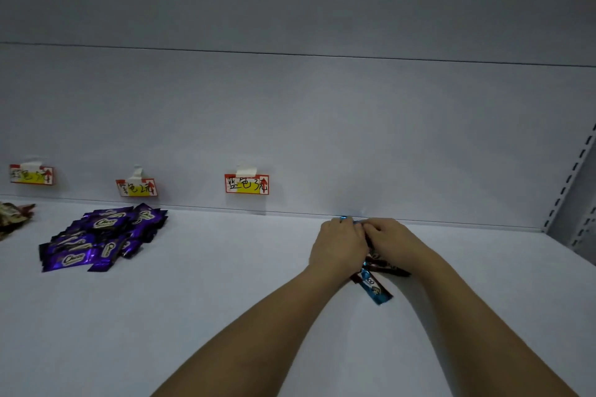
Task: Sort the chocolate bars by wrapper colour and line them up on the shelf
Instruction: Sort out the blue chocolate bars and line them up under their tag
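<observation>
Blue bars (375,287) lengthwise twd back wall.

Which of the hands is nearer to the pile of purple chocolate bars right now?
Left. The left hand is at the back of the shelf, well right of the purple chocolate bars. The right hand touches it on its far side, farther from the pile.

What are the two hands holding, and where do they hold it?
Both the left hand and right hand grip blue chocolate bars at their far ends by the back wall.
</observation>
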### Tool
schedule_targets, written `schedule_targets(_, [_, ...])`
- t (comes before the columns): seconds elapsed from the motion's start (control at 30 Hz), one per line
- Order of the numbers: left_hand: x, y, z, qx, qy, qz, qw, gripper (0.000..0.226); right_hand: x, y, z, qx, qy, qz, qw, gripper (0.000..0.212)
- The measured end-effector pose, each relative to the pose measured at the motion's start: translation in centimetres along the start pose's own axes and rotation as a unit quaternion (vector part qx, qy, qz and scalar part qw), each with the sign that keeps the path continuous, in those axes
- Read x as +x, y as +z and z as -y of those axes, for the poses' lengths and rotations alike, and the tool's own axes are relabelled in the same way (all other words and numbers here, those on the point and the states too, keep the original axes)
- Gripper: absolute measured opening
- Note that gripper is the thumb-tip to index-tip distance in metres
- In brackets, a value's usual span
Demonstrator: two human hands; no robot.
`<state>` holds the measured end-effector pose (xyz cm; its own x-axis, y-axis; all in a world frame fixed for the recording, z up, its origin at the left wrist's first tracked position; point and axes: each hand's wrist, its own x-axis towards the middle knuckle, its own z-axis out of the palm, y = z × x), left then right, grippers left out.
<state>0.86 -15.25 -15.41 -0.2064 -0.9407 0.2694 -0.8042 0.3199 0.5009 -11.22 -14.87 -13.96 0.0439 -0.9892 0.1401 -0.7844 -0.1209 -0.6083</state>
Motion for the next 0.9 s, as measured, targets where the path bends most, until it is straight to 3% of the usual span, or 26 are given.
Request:
schedule_targets(0.13, [0.7, -1.6, 0.4, -0.166, -0.041, 0.029, 0.985, 0.044, 0.3, -1.1, -0.3, 0.007, -0.005, 0.009, 1.000, 0.030])
schedule_targets(0.27, [1.0, -3.9, 1.7, -0.246, -0.058, 0.022, 0.967, 0.035, 0.4, -1.9, -0.1, 0.024, 0.013, -0.069, 0.997, 0.032])
schedule_targets(0.37, [0.5, -5.2, 2.5, -0.194, -0.006, 0.055, 0.979, 0.032, 0.1, -2.3, -0.1, 0.047, 0.017, -0.099, 0.994, 0.030])
schedule_targets(0.53, [-2.7, -6.2, 4.2, -0.143, 0.080, 0.042, 0.986, 0.018, -0.4, -2.7, 0.8, 0.057, -0.013, -0.095, 0.994, 0.018])
schedule_targets(0.63, [-2.6, -6.7, 4.4, -0.125, 0.115, 0.085, 0.982, 0.018, -0.7, -2.6, 1.6, 0.007, -0.048, -0.080, 0.996, 0.013])
schedule_targets(0.77, [-2.2, -7.2, 4.5, -0.088, 0.153, 0.048, 0.983, 0.020, -1.1, -2.4, 2.5, -0.053, -0.072, -0.052, 0.995, 0.011])
schedule_targets(0.9, [-2.5, -6.4, 4.9, -0.043, 0.204, 0.082, 0.975, 0.024, -1.2, -1.9, 2.1, -0.144, -0.053, 0.003, 0.988, 0.023])
